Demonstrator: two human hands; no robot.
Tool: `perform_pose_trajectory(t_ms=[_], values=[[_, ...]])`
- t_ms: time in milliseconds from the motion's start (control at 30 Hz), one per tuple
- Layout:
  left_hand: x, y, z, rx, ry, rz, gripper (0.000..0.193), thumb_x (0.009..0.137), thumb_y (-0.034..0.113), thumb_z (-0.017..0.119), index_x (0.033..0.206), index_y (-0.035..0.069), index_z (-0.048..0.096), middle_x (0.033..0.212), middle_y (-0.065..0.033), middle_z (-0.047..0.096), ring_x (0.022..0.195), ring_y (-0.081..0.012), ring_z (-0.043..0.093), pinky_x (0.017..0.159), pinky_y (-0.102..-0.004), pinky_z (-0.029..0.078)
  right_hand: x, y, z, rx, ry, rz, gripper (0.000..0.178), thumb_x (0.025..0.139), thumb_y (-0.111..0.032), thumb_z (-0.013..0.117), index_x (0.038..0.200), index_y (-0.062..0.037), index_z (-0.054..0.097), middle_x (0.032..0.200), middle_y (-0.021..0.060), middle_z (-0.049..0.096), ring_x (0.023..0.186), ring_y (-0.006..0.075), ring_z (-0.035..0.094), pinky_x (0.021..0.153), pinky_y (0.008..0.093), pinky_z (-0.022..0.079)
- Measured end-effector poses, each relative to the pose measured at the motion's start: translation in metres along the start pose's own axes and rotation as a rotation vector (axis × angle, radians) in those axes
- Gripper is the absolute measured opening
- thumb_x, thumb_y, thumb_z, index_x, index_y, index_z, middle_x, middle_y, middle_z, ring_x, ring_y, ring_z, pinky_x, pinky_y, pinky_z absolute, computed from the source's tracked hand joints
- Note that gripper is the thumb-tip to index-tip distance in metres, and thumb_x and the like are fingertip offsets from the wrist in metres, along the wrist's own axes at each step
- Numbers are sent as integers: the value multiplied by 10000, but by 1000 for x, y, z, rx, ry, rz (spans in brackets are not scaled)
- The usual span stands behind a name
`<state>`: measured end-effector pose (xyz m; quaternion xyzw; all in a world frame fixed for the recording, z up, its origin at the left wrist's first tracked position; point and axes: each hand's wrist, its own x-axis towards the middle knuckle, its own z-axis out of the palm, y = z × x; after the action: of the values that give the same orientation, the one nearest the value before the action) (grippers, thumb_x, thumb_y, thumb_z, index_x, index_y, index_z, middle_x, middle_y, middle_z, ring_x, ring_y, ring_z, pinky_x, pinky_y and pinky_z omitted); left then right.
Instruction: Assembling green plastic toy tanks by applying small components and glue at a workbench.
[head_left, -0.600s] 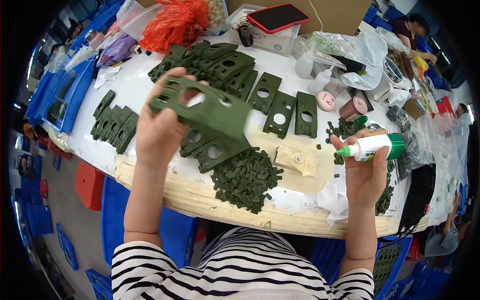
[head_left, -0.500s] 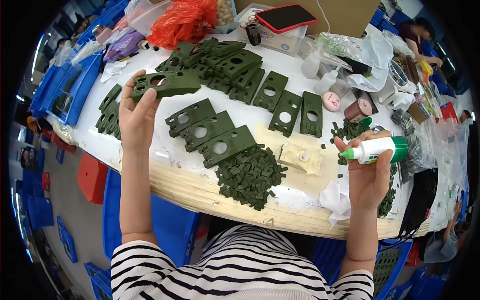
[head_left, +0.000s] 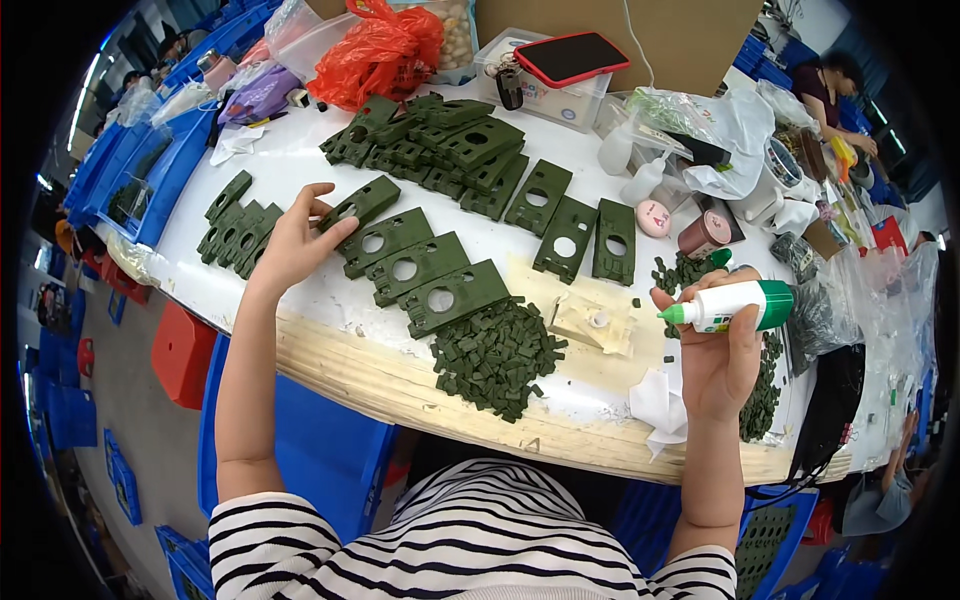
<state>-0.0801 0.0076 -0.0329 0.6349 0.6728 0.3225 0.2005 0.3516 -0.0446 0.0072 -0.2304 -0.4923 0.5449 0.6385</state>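
My left hand (head_left: 298, 245) has its thumb and fingers around the near-left end of a dark green plastic toy tank hull piece (head_left: 372, 197). That piece rests at the far left of a slanting row of similar hull pieces (head_left: 404, 268), each with a round hole. My right hand (head_left: 715, 365) is wrapped round a white glue bottle (head_left: 722, 305) with a green nozzle and green base, held above the table with the nozzle pointing left. Below the row lies a heap of small green plastic pieces (head_left: 497, 360).
More hull pieces are stacked (head_left: 440, 140) at the back, with a smaller group (head_left: 237, 235) at the left. A cream-coloured block (head_left: 592, 322) sits between the heap and my right hand. Crumpled tissue (head_left: 660, 405), a red-edged phone (head_left: 572, 60) and squeeze bottles (head_left: 648, 177) are also on the table.
My left hand has brought the hull piece down and right, from the air to the far end of the row. The glue bottle has shifted slightly left in my right hand.
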Motion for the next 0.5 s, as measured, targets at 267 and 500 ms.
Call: perform_pose_trajectory(t_ms=[267,500], values=[[53,69,16,90,67,336,346,918,299,613,1075,-7,572,1054,-143,641,1003,-217,603,871,-343,456,0,1,0,-11,4,-9,295,957,-284,519,1099,-30,476,975,106,569,945,198,614,925,548,483],[119,108,57,543,9,297,541,771,482,717,924,-5,536,884,-159,616,891,-320,598,780,-406,482,5,-3,1,12,35,-22,274,952,-241,535,1086,-8,485,963,133,606,920,252,632,910,519,493]])
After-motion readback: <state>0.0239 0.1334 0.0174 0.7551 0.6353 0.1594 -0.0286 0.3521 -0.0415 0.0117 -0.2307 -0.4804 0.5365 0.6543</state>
